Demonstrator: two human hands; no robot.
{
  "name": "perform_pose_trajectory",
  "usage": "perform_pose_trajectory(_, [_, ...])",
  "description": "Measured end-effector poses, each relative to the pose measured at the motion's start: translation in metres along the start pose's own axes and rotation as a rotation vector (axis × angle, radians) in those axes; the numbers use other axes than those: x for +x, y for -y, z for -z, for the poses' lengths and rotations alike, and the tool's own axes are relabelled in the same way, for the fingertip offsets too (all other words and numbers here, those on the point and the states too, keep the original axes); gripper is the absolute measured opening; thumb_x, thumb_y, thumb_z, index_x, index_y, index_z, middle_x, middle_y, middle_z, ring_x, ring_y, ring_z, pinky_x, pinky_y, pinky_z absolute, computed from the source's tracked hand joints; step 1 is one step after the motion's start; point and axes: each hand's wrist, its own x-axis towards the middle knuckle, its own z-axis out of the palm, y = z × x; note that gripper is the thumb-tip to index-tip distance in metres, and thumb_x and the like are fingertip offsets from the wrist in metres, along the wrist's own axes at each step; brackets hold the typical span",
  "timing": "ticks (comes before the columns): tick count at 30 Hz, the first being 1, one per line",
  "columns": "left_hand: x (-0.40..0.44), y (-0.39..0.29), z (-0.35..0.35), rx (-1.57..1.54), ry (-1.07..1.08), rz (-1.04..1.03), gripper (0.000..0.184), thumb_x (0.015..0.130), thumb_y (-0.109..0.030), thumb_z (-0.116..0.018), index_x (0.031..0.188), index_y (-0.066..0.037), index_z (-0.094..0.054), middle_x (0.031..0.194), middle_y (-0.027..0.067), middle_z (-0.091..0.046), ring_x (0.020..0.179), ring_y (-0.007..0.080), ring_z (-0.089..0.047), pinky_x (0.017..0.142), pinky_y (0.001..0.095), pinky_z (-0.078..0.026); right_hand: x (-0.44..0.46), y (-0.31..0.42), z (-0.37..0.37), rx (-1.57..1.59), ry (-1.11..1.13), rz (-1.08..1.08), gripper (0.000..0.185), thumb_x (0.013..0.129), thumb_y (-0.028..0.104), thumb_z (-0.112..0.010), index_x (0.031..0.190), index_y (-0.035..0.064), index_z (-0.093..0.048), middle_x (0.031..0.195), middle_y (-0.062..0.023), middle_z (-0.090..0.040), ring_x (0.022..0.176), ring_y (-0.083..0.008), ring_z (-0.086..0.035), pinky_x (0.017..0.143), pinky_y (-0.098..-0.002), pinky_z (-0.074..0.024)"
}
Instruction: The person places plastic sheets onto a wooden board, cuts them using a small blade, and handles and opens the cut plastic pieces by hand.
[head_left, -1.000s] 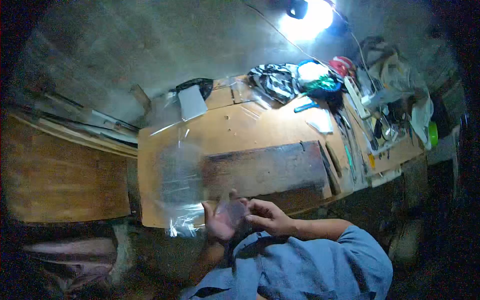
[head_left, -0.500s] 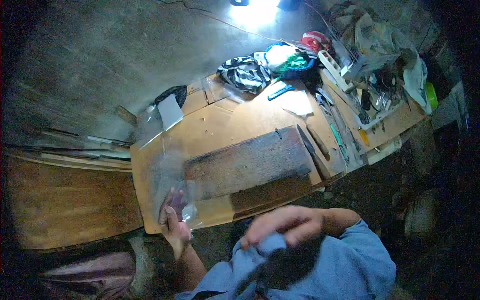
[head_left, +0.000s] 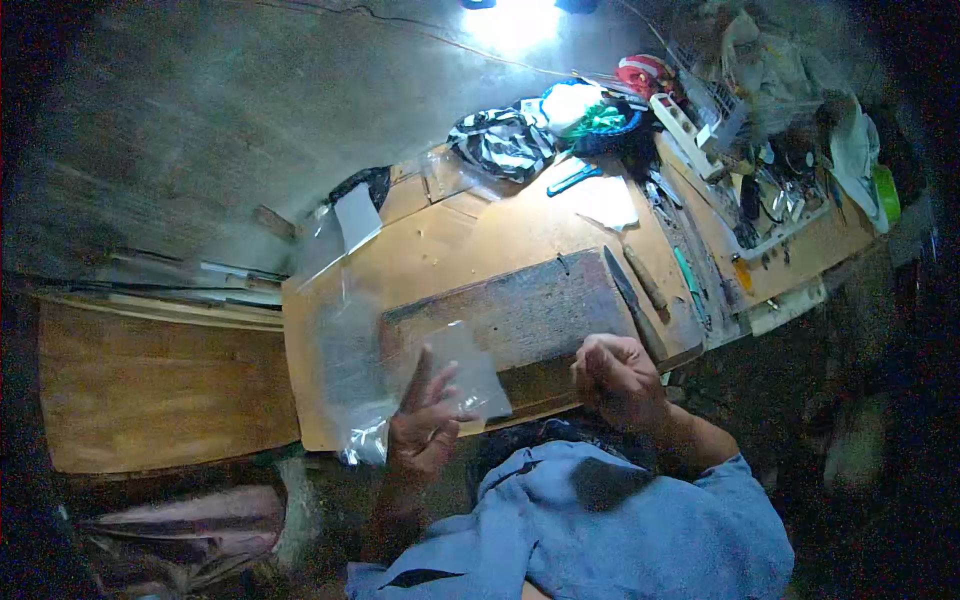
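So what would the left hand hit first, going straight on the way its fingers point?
Past the clear plastic at its fingers, the left hand would probably meet the dark wooden board. How high the hand is above it is unclear, so it might pass over.

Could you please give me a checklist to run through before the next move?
1. Small, clear, rectangular plastic sheet firmly gripped by the bare left hand: cannot tell; contact shows.
2. Bare right hand empty: cannot tell; it is curled.
3. Worn, dark wooden board lying flat on the light-brown tabletop: ok.
4. Long, dark-bladed knife out of both hands: ok; beside the board's right end.
5. Shiny, clear plastic sheeting wholly on the tabletop: not ok; its near end overhangs.
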Motion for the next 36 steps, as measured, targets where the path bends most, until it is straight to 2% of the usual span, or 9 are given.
perform_pose_trajectory(8, [0.012, -0.020, -0.019, 0.122, 0.272, -0.077, 0.016, 0.083, -0.001, -0.060, 0.095, 0.000, -0.070, 0.155, 0.0162, -0.019, 0.137, 0.0336, -0.033, 0.107, 0.0444, -0.033, 0.016, -0.031, 0.029, -0.013, -0.122, -0.046, 0.019, 0.096, 0.019, -0.054, 0.082, 0.0069, -0.054, 0.070, -0.0002, -0.052, 0.059, -0.0064, -0.045, 0.053, -0.0234, -0.0375])
perform_pose_trajectory(12, [0.014, -0.028, -0.023, 0.096, 0.332, -0.026, 0.013, 0.081, 0.000, -0.063, 0.092, 0.000, -0.070, 0.155, 0.0169, -0.019, 0.137, 0.0350, -0.034, 0.107, 0.0460, -0.032, 0.028, -0.049, 0.028, 0.122, 0.028, -0.049, 0.006, 0.095, 0.012, -0.054, 0.095, 0.0053, -0.055, 0.088, -0.0028, -0.059, 0.074, -0.0108, -0.056, 0.065, -0.0252, -0.0457])
perform_pose_trajectory(15, [0.014, -0.029, -0.023, 0.150, 0.388, 0.012, 0.013, 0.081, 0.000, -0.064, 0.092, 0.001, -0.070, 0.152, 0.0188, -0.025, 0.135, 0.0343, -0.036, 0.106, 0.0444, -0.033, 0.032, -0.041, 0.012, 0.150, 0.074, 0.011, 0.017, 0.095, 0.010, -0.054, 0.110, 0.0025, -0.053, 0.106, -0.0075, -0.061, 0.090, -0.0154, -0.060, 0.075, -0.0293, -0.0501])
perform_pose_trajectory(17, [0.013, -0.028, -0.023, 0.197, 0.437, 0.032, 0.012, 0.080, 0.000, -0.065, 0.092, 0.002, -0.070, 0.149, 0.0206, -0.031, 0.134, 0.0332, -0.038, 0.106, 0.0423, -0.034, 0.029, -0.029, 0.003, 0.396, 0.110, -0.265, 0.025, 0.093, 0.006, -0.055, 0.118, 0.0010, -0.051, 0.112, -0.0102, -0.061, 0.091, -0.0166, -0.062, 0.077, -0.0308, -0.0515])
perform_pose_trajectory(22, [0.010, -0.002, -0.016, 0.106, 0.290, 0.137, 0.008, 0.083, -0.002, -0.064, 0.087, 0.002, -0.069, 0.138, 0.0230, -0.047, 0.128, 0.0311, -0.046, 0.103, 0.0383, -0.038, 0.034, -0.033, 0.001, -0.071, 0.161, -0.085, 0.017, 0.092, 0.014, -0.061, 0.100, -0.0005, -0.064, 0.087, -0.0015, -0.066, 0.076, -0.0077, -0.059, 0.067, -0.0234, -0.0492])
perform_pose_trajectory(25, [0.014, 0.035, -0.006, 0.138, 0.196, -0.055, 0.008, 0.085, -0.004, -0.064, 0.085, 0.001, -0.070, 0.135, 0.0222, -0.050, 0.125, 0.0304, -0.049, 0.101, 0.0386, -0.040, 0.037, -0.036, 0.000, -0.274, 0.106, -0.120, 0.017, 0.092, 0.015, -0.061, 0.098, -0.0011, -0.064, 0.083, -0.0002, -0.064, 0.072, -0.0070, -0.057, 0.064, -0.0233, -0.0478])
perform_pose_trajectory(29, [0.008, 0.068, 0.014, 0.151, 0.103, 0.072, 0.013, 0.086, -0.010, -0.065, 0.093, 0.001, -0.069, 0.132, 0.0214, -0.052, 0.124, 0.0307, -0.050, 0.101, 0.0397, -0.040, 0.038, -0.035, -0.019, -0.281, 0.050, -0.154, 0.012, 0.092, 0.012, -0.061, 0.092, 0.0002, -0.063, 0.080, -0.0005, -0.062, 0.072, -0.0074, -0.057, 0.065, -0.0231, -0.0466])
perform_pose_trajectory(31, [0.008, 0.078, 0.020, 0.400, -0.073, -0.033, 0.032, 0.087, -0.019, -0.066, 0.112, -0.001, -0.062, 0.127, 0.0201, -0.056, 0.121, 0.0291, -0.052, 0.102, 0.0406, -0.040, 0.041, -0.047, -0.027, -0.205, 0.058, 0.120, 0.010, 0.091, 0.010, -0.061, 0.094, 0.0002, -0.063, 0.080, 0.0003, -0.062, 0.075, -0.0074, -0.057, 0.067, -0.0232, -0.0468])
perform_pose_trajectory(36, [0.009, 0.060, 0.015, 0.113, -0.275, -0.092, 0.065, 0.082, -0.034, -0.073, 0.131, -0.002, -0.046, 0.117, 0.0165, -0.060, 0.114, 0.0257, -0.054, 0.100, 0.0405, -0.041, 0.040, -0.043, -0.048, -0.334, 0.098, 0.045, 0.009, 0.091, 0.007, -0.061, 0.097, -0.0004, -0.060, 0.085, -0.0011, -0.063, 0.080, -0.0079, -0.058, 0.073, -0.0242, -0.0478])
